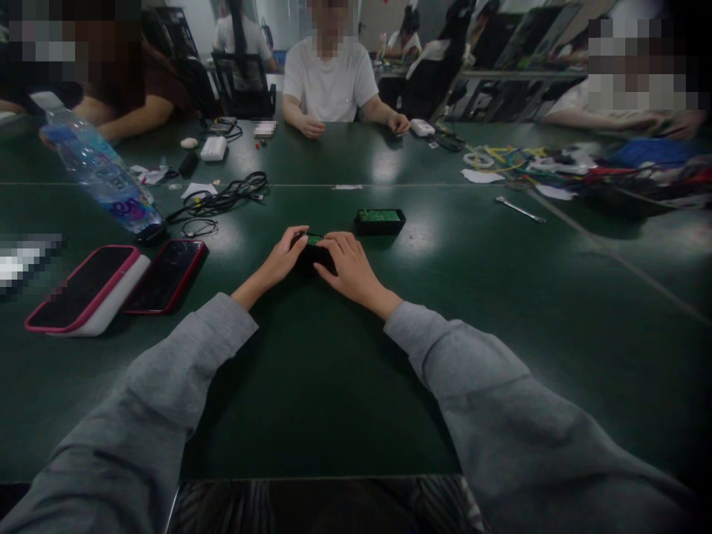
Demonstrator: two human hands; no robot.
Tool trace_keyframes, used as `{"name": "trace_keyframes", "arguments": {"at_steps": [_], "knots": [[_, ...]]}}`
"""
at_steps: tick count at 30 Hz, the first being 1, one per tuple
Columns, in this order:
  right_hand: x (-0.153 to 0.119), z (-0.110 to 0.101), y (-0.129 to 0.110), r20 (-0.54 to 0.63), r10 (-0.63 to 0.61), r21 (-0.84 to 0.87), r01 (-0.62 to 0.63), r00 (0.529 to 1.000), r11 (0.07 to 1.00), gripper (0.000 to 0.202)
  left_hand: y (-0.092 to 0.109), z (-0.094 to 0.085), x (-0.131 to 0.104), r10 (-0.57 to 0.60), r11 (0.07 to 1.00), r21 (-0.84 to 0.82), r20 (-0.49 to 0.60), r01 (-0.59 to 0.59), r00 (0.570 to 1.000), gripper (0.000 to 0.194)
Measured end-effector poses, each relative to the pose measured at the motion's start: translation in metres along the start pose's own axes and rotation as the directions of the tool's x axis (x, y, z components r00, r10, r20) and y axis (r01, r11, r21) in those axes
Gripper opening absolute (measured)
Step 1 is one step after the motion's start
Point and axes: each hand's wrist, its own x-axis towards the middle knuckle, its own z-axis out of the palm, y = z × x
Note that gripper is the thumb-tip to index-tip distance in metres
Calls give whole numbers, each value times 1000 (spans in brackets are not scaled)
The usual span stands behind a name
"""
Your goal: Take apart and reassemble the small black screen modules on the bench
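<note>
While both the left hand point(283, 256) and right hand point(348, 263) grip a black box point(312, 251), bare table point(311, 386) lies nearer.

Small black box point(314, 252) mostly hidden under hands point(317, 259).

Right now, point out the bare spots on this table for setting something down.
Bare green table lies right of the right hand, below the wrench. Also between the sleeves. Crowded: phones and cables left, wire clutter far right.
</note>
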Motion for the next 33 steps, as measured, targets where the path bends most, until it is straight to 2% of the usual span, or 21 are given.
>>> {"name": "trace_keyframes", "arguments": {"at_steps": [3,8,13,19,33], "knots": [[-1,0,-2,-8,13,-6,-14,1000,1000,31,-3,0,1,19,1000,19,19,-19,1000,43],[-4,5,1,-63,108,-14,-109,992,994,51,-2,-1,0,19,1000,19,23,-19,1000,43],[-4,11,8,-74,193,66,-188,978,980,57,-7,-1,0,-5,999,36,10,4,1000,44],[-2,10,10,-2,172,106,-171,985,980,51,-10,1,1,-32,994,100,-11,33,999,46],[-1,14,16,2,141,134,-140,990,981,52,2,0,-2,-59,989,136,-13,60,998,45]]}}
